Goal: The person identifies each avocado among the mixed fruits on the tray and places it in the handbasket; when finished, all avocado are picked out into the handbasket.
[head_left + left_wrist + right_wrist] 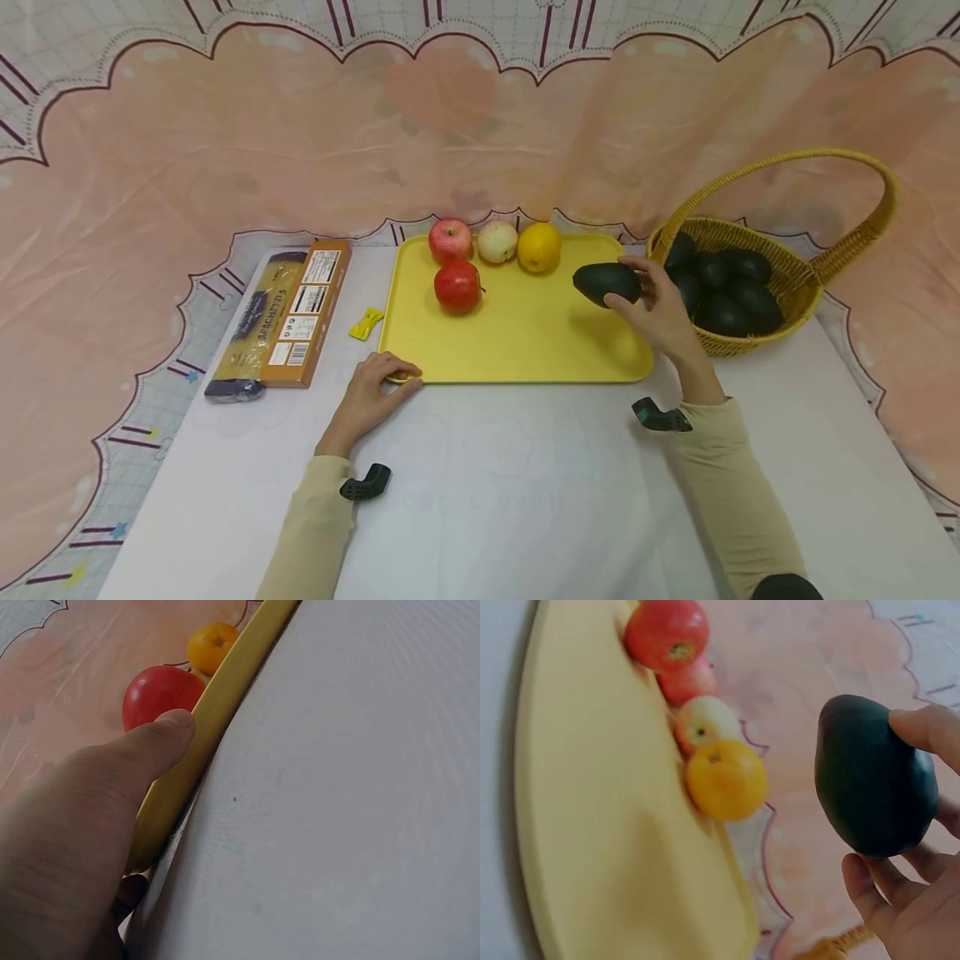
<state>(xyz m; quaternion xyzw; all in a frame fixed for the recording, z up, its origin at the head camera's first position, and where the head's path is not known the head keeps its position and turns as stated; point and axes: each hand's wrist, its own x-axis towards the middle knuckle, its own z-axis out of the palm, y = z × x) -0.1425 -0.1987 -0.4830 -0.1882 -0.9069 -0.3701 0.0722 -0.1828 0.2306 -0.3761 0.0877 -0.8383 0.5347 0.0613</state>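
Note:
My right hand (pixel 660 312) holds a dark green avocado (pixel 606 283) over the right part of the yellow tray (pixel 525 350). In the right wrist view, thumb and fingers grip the avocado (pixel 874 776) around one end. The left hand (pixel 375 383) pinches the tray's near left corner, with the thumb lying on the rim (pixel 199 739) in the left wrist view. On the tray are a red apple (pixel 457 287), a pinkish apple (pixel 450 241), a pale round fruit (pixel 497 242) and an orange (pixel 539 247).
A wicker basket (pixel 806 292) with a tall handle stands right of the tray, holding several avocados (pixel 723 312). To the left lie a spaghetti pack (pixel 258 321), a brown box (pixel 307 317) and a small yellow wrapped packet (pixel 366 323). A patterned curtain (pixel 300 150) hangs behind the table.

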